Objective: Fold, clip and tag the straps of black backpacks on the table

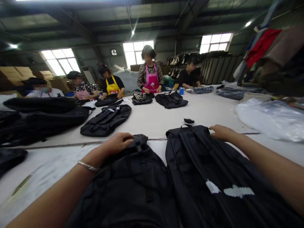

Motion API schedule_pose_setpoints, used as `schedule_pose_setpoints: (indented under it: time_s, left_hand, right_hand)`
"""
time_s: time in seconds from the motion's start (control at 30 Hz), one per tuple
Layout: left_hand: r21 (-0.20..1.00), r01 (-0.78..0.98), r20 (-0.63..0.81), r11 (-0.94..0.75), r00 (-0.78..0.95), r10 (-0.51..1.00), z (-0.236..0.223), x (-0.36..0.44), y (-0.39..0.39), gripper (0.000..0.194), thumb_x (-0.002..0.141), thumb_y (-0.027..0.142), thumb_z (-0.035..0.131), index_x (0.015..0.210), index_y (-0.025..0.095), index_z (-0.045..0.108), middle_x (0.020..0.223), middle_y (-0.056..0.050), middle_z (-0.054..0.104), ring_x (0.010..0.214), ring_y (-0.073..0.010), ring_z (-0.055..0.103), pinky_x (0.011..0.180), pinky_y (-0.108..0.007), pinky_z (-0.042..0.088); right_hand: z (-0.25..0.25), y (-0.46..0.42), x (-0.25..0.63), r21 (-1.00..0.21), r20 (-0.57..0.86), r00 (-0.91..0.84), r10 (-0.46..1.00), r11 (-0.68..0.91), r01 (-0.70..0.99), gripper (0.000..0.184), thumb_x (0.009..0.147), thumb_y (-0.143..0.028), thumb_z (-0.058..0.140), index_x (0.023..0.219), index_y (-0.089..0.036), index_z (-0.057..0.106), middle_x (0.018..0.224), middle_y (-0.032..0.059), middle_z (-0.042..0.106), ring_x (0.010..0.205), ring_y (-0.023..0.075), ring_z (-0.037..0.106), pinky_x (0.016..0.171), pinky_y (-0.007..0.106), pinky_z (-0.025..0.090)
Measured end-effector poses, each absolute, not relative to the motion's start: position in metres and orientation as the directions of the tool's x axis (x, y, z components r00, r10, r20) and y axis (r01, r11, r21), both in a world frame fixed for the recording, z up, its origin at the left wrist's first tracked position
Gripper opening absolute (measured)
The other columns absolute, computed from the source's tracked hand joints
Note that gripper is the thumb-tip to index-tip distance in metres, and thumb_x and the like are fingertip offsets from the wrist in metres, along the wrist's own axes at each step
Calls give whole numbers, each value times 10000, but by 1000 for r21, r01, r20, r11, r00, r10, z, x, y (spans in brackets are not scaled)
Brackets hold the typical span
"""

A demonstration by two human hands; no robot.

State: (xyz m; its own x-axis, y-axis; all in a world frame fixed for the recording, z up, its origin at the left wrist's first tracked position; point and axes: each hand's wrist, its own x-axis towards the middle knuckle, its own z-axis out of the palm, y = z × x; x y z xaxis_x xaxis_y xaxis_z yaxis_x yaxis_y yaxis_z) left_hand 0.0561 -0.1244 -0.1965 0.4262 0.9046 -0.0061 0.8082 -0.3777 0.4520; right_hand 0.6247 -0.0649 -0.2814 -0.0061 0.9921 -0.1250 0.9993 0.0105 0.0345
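Two black backpacks lie side by side in front of me on the white table. My left hand (120,142), with a bangle on its wrist, has its fingers curled on the top edge of the left backpack (133,186), whose buckle side faces up. At the upper right corner of the right backpack (194,164), my right hand (219,131) pinches the fabric. That bag shows its shoulder straps, a top loop and white wrapping pieces (238,191) on the straps. A small black bundle (189,121) rests just beyond it.
Another black backpack (106,119) lies farther off on the table (209,109). A pile of black bags (45,122) stands at left, clear plastic bags (270,118) at right. Several co-workers, one in a pink apron (152,79), handle bags along the far side.
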Motion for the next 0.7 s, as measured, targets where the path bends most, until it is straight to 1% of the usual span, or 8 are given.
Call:
schedule_pose_setpoints:
  time_s: [0.07, 0.13, 0.23, 0.33, 0.43, 0.53, 0.63, 0.7]
  left_hand:
    - [377, 879, 46, -293, 298, 953, -200, 7, -173, 367, 850, 435, 509, 1057, 197, 697, 1036, -62, 709, 952, -227, 645, 866, -316, 489]
    - [362, 902, 90, -236, 218, 972, -212, -28, -222, 378, 866, 455, 497, 1061, 195, 690, 1043, -76, 695, 951, -232, 640, 847, -325, 502]
    - [413, 849, 74, -329, 329, 941, -231, -49, -290, 356, 899, 462, 482, 1103, 242, 673, 1138, -61, 654, 1053, -212, 605, 947, -316, 469]
    - [475, 775, 25, -416, 460, 887, -244, -51, -340, 368, 912, 457, 484, 1221, 304, 612, 1305, -34, 570, 1212, -207, 514, 1072, -321, 380]
    - [512, 752, 24, -416, 471, 882, -250, -56, -367, 393, 906, 444, 495, 1259, 293, 580, 1317, -55, 551, 1221, -222, 495, 1084, -346, 364]
    - [530, 730, 54, -432, 479, 876, -252, -71, -381, 321, 885, 454, 517, 1124, 279, 640, 1155, -61, 614, 1076, -233, 559, 998, -350, 421]
    - [595, 649, 65, -473, 548, 834, -249, -91, -386, 279, 903, 463, 475, 975, 273, 666, 1025, -39, 644, 963, -213, 586, 918, -317, 446]
    - [662, 579, 42, -476, 606, 795, -247, -105, -377, 300, 924, 441, 433, 949, 265, 674, 985, -24, 661, 921, -191, 599, 874, -287, 456]
  right_hand:
    - [-262, -87, 589, 5, -74, -148, 986, 149, 989, 467, 828, -312, 553, 1241, -105, 625, 1222, 204, 619, 1129, 325, 587, 971, 414, 431]
    - [-244, -115, 539, -72, -10, -291, 957, 289, 955, 448, 820, -315, 564, 1221, -131, 643, 1235, 167, 623, 1161, 306, 567, 1010, 398, 411]
    - [-231, -162, 450, -241, 59, -455, 888, 455, 857, 415, 826, -326, 561, 1196, -165, 659, 1226, 124, 640, 1159, 283, 569, 1026, 382, 405]
    - [-245, -210, 363, -423, 38, -614, 789, 569, 705, 409, 874, -381, 524, 1220, -200, 646, 1218, 93, 649, 1134, 252, 583, 1013, 357, 419]
    - [-278, -255, 301, -456, -7, -621, 784, 550, 700, 487, 883, -473, 519, 1265, -189, 617, 1282, 130, 594, 1183, 273, 540, 1050, 389, 383]
    - [-301, -294, 275, -456, -60, -555, 830, 472, 755, 534, 892, -535, 484, 1264, -176, 617, 1292, 156, 564, 1198, 286, 519, 1063, 413, 362]
    - [-296, -319, 275, -501, -139, -595, 792, 462, 732, 520, 882, -545, 506, 1259, -206, 620, 1233, 125, 600, 1139, 260, 563, 1029, 376, 397]
    - [-282, -319, 279, -526, -195, -645, 739, 476, 705, 482, 850, -505, 571, 1243, -234, 634, 1212, 97, 628, 1107, 253, 589, 998, 351, 420]
